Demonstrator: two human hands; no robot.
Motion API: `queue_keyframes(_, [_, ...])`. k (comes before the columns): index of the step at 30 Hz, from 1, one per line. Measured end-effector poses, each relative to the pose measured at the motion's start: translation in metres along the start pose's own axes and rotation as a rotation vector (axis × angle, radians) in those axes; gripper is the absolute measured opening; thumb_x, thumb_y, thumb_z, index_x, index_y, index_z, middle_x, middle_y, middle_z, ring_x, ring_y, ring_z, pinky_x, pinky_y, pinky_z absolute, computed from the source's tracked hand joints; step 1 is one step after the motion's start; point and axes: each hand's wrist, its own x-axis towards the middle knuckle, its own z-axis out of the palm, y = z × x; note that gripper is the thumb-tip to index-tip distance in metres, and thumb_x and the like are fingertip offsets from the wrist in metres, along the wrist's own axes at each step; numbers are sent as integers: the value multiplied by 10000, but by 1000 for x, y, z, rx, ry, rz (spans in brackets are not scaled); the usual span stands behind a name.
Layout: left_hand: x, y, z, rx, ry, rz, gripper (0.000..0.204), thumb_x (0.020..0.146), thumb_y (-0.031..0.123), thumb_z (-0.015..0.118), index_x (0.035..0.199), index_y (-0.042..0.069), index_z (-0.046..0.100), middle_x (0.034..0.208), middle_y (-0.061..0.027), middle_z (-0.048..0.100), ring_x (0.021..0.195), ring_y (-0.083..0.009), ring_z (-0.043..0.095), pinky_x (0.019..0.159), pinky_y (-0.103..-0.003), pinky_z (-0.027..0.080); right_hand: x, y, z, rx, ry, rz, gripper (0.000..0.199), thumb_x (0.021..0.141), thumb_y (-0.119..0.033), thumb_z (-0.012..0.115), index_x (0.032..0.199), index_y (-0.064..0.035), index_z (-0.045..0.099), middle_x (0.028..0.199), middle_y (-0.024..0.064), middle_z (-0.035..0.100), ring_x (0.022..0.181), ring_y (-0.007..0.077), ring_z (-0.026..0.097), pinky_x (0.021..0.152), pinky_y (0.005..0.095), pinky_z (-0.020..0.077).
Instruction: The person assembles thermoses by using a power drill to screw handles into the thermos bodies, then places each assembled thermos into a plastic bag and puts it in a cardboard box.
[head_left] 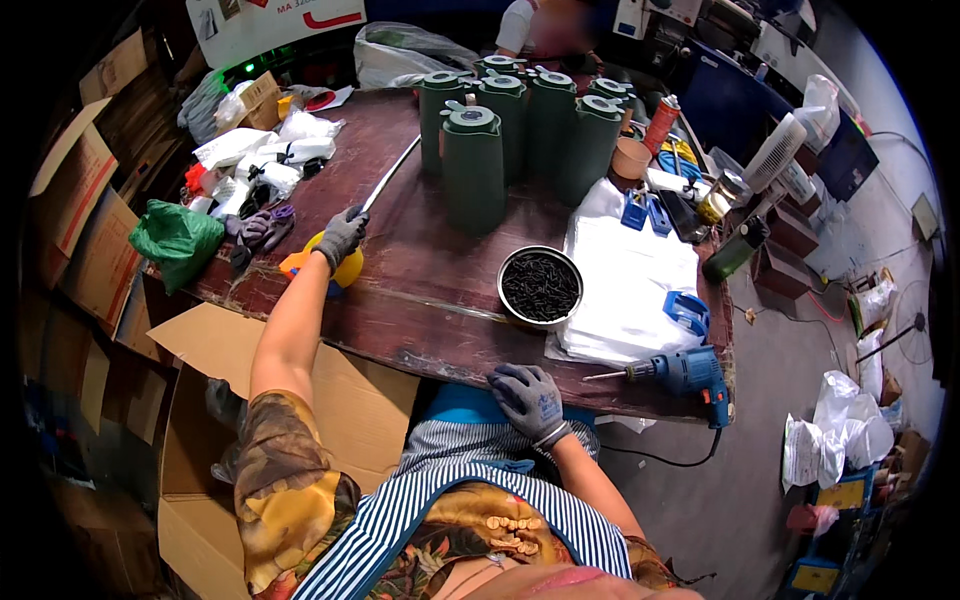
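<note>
My left hand point(342, 237), in a grey glove, is closed at the lower end of a thin white strip point(392, 173) that slants away across the table. Just under that hand lies a rounded yellow and orange thing point(347, 270) with a blue part; its kind is partly hidden. My right hand point(528, 402), also gloved, rests at the table's near edge over my lap, its fingers laid out loosely with nothing visible in them. Several dark green jugs point(473, 170) with grey lids stand upright at the far middle. A round tin of black screws point(541, 285) sits nearer my right hand.
A blue power drill point(680, 370) lies at the near right edge, its cord hanging down. White sheets point(630, 275) are stacked beside the tin. Left are a green bag point(178, 240) and spare gloves point(262, 230). An open cardboard box point(205, 440) stands below. Another person point(517, 27) is beyond the table.
</note>
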Motion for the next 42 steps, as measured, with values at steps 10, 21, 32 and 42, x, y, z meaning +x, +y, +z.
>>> queue_keyframes(10, [-91,16,-45,172,-143,117,344,975,189,595,1312,123,624,732,73,515,570,-44,415,504,-211,335,-4,1,1,-18,28,-32,343,813,-281,704,1142,-186,675,1249,50,632,1105,301,585,927,449,478])
queue_keyframes(21, [-311,19,5,237,182,-53,460,952,237,634,1383,96,554,763,30,586,595,-60,502,523,-251,433,-10,2,-1,-33,48,-79,340,824,-274,697,1149,-179,671,1269,62,628,1139,308,573,955,454,459])
queue_keyframes(32, [-463,-2,124,123,172,-40,589,988,238,589,1487,14,373,948,-88,634,748,-107,607,632,-261,503,-9,-5,-3,-30,54,-123,342,827,-269,674,1161,-191,670,1261,44,631,1126,304,572,941,439,455])
queue_keyframes(42, [-339,53,54,-496,267,-149,219,1005,266,507,1199,167,530,763,30,489,530,-61,408,452,-208,342,-6,-3,-1,-29,59,-137,348,811,-252,689,1155,-194,679,1253,53,638,1115,313,580,940,444,463])
